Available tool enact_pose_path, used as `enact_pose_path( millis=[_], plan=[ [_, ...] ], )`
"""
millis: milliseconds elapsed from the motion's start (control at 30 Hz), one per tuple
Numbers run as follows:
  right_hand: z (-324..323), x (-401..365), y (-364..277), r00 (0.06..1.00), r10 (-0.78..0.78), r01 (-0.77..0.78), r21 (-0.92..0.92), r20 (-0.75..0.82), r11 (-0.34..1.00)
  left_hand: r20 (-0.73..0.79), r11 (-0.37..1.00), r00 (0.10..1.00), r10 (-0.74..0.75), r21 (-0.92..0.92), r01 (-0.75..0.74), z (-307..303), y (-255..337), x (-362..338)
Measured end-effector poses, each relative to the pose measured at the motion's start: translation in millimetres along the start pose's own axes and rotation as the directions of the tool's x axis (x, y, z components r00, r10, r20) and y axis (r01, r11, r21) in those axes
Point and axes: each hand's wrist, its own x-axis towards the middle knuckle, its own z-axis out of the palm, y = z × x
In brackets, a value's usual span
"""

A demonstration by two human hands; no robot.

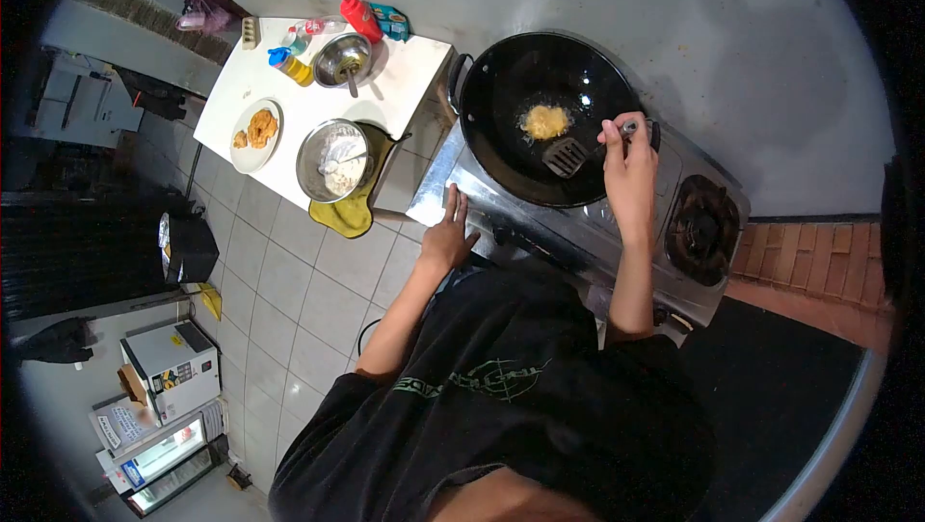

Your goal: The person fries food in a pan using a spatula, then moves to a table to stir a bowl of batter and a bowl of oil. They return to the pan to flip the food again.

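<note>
My right hand [630,170] grips the handle of a slotted spatula [565,158] over a large black wok [511,69]. The spatula's dark head lies low in the wok, right beside a golden, bubbling fritter [545,123]. Whether the two touch is hard to tell. My left hand [448,238] rests at the edge of the steel gas stove [434,192], fingers stretched out, holding nothing.
On the white table [289,88] left of the stove stand a metal bowl of flour [353,141], another metal bowl [328,61], bottles, and a plate [252,160] of fried pieces. A bare burner [701,230] sits to the wok's right.
</note>
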Motion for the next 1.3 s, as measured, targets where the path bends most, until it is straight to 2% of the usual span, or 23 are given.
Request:
enact_pose_path(
  millis=[133, 233, 300, 333, 400, 533, 633, 733, 800, 833, 900, 1033, 1100, 1233, 1300],
  plan=[
    [3, -1, 3, 0.997, -0.038, 0.042, 0.062, -0.063, 0.997, 0.014, 0.999, 0.999, -0.040, 0.015, 0.040, -2, 2, 0],
    [1, 0, -4, 0.998, -0.011, 0.012, 0.017, -0.065, 1.000, -0.018, 1.000, 1.000, -0.021, 0.020, 0.021, 0, 1, -2],
    [-1, -1, -10, 1.000, 0.014, -0.016, -0.117, -0.021, 0.993, -0.008, 0.999, 1.000, -0.027, 0.027, 0.027, -2, 2, -2],
    [0, -1, -6, 1.000, 0.012, -0.014, -0.117, -0.020, 0.993, 0.003, 0.999, 0.999, -0.035, 0.033, 0.034, -3, 3, -2],
    [3, -1, 2, 0.999, -0.019, 0.021, 0.027, -0.049, 0.999, 0.012, 0.999, 0.999, -0.041, 0.030, 0.040, -5, 3, -2],
    [1, -1, -1, 0.998, 0.010, -0.007, 0.037, -0.067, 0.999, 0.028, 0.998, 0.998, -0.050, 0.031, 0.049, -5, 4, -2],
    [-1, -2, -4, 0.998, -0.017, 0.014, -0.046, -0.053, 0.999, 0.009, 0.999, 0.999, -0.034, 0.026, 0.034, -2, 2, -1],
    [3, -2, 1, 0.999, 0.043, -0.045, -0.056, -0.027, 0.997, -0.002, 0.999, 1.000, -0.030, 0.028, 0.030, 0, 1, -1],
    [5, -2, 4, 0.994, -0.031, 0.040, 0.087, -0.103, 0.995, 0.008, 0.999, 0.999, -0.035, 0.028, 0.035, -2, 2, -1],
    [4, -2, 4, 0.994, -0.030, 0.039, 0.087, -0.103, 0.995, 0.018, 0.999, 0.999, -0.041, 0.027, 0.040, -3, 3, -1],
    [1, -1, 2, 0.998, 0.000, -0.002, -0.026, -0.060, 1.000, 0.010, 0.999, 0.999, -0.037, 0.027, 0.037, -2, 2, -1],
    [2, -1, 2, 0.999, 0.025, -0.026, -0.066, -0.028, 0.997, -0.003, 0.999, 1.000, -0.026, 0.027, 0.027, 2, 0, -1],
    [5, -2, 8, 0.996, -0.048, 0.053, 0.067, -0.080, 0.996, -0.001, 0.999, 1.000, -0.030, 0.033, 0.030, 2, 0, 0],
    [1, -2, 2, 0.997, 0.000, 0.006, 0.074, -0.079, 0.997, 0.004, 0.998, 0.999, -0.039, 0.049, 0.039, 1, 2, 1],
    [-1, -1, -1, 0.999, 0.017, -0.020, -0.061, -0.045, 0.998, -0.001, 0.998, 1.000, -0.030, 0.047, 0.030, 1, 1, 0]
  ],
)
